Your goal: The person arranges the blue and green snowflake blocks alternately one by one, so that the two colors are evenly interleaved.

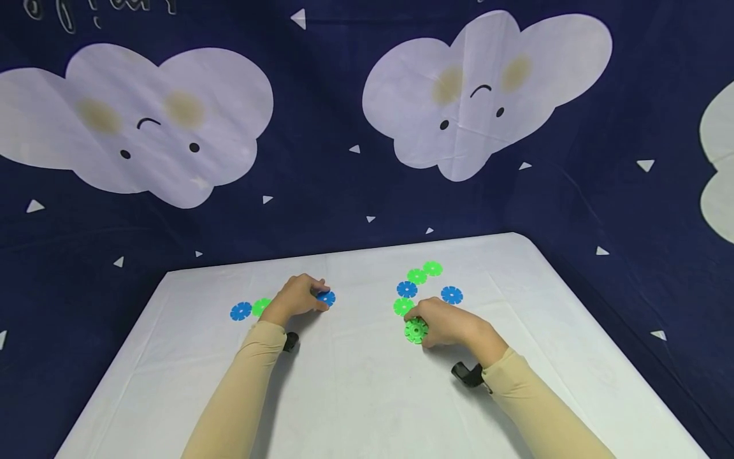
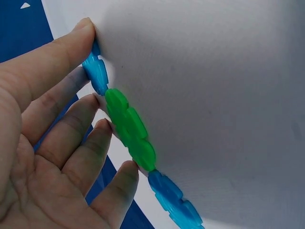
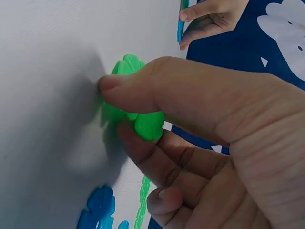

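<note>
My left hand (image 1: 295, 296) pinches a blue notched disc (image 1: 327, 298) between thumb and index finger at the right end of a row. In the left wrist view, a green notched disc (image 2: 129, 129) follows it edge to edge, then another blue disc (image 2: 175, 200). The other left fingertips rest along the row's far side. My right hand (image 1: 444, 322) pinches a clump of green notched discs (image 1: 416, 331) between thumb and fingers, close over the table. The thumb covers part of the clump in the right wrist view.
Near the right hand lie loose discs: a green disc (image 1: 403, 306), a blue disc (image 1: 407, 289), two more green discs (image 1: 425, 272) and another blue disc (image 1: 452, 295). The white table (image 1: 355, 395) ends at a dark blue cloud-patterned cloth (image 1: 321, 159).
</note>
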Available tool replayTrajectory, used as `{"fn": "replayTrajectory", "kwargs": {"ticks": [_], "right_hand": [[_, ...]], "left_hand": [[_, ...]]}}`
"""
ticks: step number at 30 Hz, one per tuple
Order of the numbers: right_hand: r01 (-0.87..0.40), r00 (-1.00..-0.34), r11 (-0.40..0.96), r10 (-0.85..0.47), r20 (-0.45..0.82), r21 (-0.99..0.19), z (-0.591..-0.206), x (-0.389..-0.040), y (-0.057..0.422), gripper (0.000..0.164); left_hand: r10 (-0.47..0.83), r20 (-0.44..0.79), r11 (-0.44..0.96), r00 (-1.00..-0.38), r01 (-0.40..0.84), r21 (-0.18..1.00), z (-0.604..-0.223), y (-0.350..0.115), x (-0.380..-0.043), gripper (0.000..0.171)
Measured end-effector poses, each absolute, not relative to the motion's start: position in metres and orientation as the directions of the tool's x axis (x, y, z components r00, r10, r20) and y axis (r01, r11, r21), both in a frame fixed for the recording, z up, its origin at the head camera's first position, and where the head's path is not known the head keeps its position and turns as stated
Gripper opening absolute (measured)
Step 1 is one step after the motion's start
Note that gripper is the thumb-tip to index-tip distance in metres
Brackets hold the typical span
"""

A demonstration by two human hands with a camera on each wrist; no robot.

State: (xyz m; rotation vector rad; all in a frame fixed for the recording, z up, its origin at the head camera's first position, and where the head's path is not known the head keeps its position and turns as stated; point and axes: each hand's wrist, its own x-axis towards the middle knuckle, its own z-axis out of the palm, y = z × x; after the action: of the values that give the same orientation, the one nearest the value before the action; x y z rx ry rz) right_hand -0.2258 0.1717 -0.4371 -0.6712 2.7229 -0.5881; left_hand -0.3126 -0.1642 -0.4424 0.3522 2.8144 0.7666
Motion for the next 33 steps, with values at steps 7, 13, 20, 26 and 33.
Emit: {"fn": "replayTrajectory", "kwargs": {"ticks": [7,13,20,26,33], "right_hand": [[-0.388,-0.854,0.801,-0.499,-0.150,-0.455,-0.439,-0.226,0.174,0.060],[-0.442,-0.833,0.761,-0.544,-0.097,-0.474,-0.441,-0.228,0.177,0.052],[-0.493,-0.821,0.710,-0.571,-0.001,-0.502,-0.437,-0.237,0.173,0.049],[-0.534,-0.818,0.712,-0.571,0.066,-0.457,-0.428,-0.250,0.153,0.043],[-0.556,-0.823,0.738,-0.554,0.128,-0.383,-0.426,-0.270,0.127,0.043]], "left_hand": [[0.282,-0.128,0.842,-0.951,0.182,0.508,-0.443,-0.163,-0.313,0.048],[0.280,-0.130,0.841,-0.951,0.178,0.511,-0.443,-0.164,-0.313,0.048],[0.278,-0.136,0.846,-0.951,0.175,0.504,-0.442,-0.165,-0.313,0.048],[0.280,-0.141,0.851,-0.950,0.178,0.494,-0.441,-0.165,-0.314,0.049],[0.280,-0.151,0.849,-0.948,0.172,0.500,-0.441,-0.164,-0.313,0.049]]}}
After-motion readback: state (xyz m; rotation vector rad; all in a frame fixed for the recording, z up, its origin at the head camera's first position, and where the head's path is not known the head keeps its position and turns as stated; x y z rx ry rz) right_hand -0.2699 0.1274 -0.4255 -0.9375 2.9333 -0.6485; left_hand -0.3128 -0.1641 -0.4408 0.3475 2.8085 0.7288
